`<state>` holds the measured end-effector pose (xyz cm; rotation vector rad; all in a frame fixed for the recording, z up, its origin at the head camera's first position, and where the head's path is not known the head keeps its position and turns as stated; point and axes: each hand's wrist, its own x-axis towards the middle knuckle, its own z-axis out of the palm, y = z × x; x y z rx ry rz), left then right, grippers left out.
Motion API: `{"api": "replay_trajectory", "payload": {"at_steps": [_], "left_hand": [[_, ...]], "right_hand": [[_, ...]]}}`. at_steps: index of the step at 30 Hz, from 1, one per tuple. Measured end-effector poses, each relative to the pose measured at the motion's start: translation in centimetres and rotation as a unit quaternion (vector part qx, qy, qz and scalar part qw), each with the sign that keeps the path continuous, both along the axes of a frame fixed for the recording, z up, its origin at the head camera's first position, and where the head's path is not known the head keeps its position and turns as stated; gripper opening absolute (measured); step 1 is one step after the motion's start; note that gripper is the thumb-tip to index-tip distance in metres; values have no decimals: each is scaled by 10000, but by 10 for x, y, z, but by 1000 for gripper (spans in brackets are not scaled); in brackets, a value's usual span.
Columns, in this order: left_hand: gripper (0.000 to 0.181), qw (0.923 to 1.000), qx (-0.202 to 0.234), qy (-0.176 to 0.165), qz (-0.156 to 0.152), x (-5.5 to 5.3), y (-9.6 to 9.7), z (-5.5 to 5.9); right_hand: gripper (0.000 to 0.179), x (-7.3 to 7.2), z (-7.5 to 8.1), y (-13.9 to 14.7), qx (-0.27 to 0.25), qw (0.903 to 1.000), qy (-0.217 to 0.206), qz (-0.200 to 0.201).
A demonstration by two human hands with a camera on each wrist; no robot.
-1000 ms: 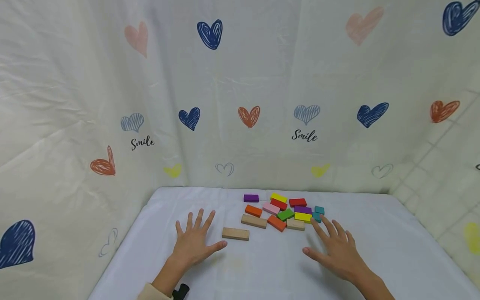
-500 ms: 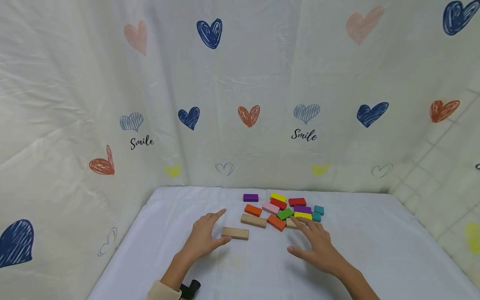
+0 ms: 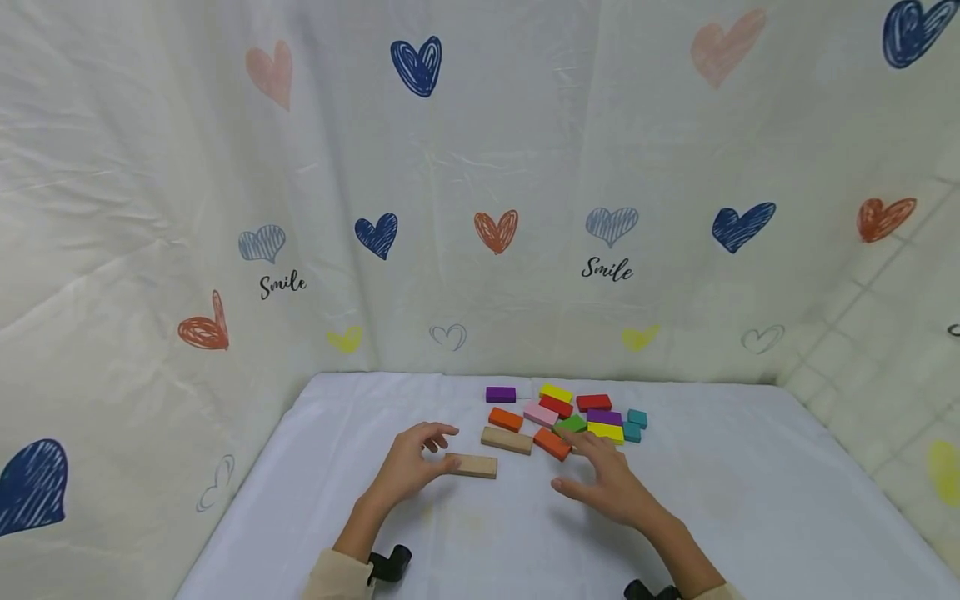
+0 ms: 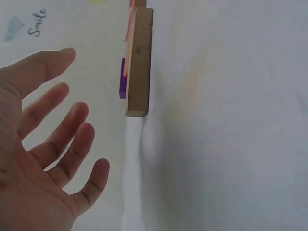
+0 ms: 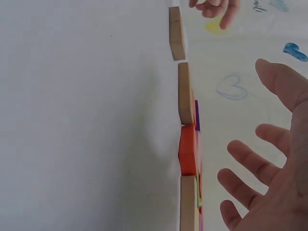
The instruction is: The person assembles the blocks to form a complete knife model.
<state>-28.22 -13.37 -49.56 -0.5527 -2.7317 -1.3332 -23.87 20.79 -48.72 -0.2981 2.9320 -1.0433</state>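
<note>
My left hand point(image 3: 411, 465) hovers at the left end of a plain wooden block point(image 3: 476, 467), its thumb overlapping that end in the head view. In the left wrist view its fingers are spread and loosely bent, apart from the block point(image 4: 139, 62). My right hand point(image 3: 611, 487) is above the table, its fingertips over the front of the coloured blocks near an orange block point(image 3: 552, 443) and a green block point(image 3: 571, 424). The right wrist view shows relaxed fingers with nothing in them. Another plain block point(image 5: 187, 202), seen there, is hidden behind this hand in the head view.
A second plain block point(image 3: 506, 440) lies behind the first. Further back are purple point(image 3: 500, 394), pink point(image 3: 541, 414), red point(image 3: 594, 402), yellow point(image 3: 605, 432) and teal blocks point(image 3: 637, 418). A white cloth point(image 3: 750, 500) covers the table; a heart-printed curtain point(image 3: 525, 125) hangs behind.
My left hand has turned from spread flat to sideways, its fingers bending and its thumb reaching the near plain block. My right hand has moved left across the front of the blocks.
</note>
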Motion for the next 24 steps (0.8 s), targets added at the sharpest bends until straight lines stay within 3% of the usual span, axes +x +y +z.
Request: {"api": "replay_trajectory", "payload": {"at_steps": [12,24], "left_hand": [[36,9984,-139,-510,-222,-20,-4,-13],[28,9948,-446,-843,-362,-27,-1,-19]], "right_hand": [[73,-30,-5,-12,-635,9971,147,381],[65,-51,-9,-21,-568,9975,-40,428]]}}
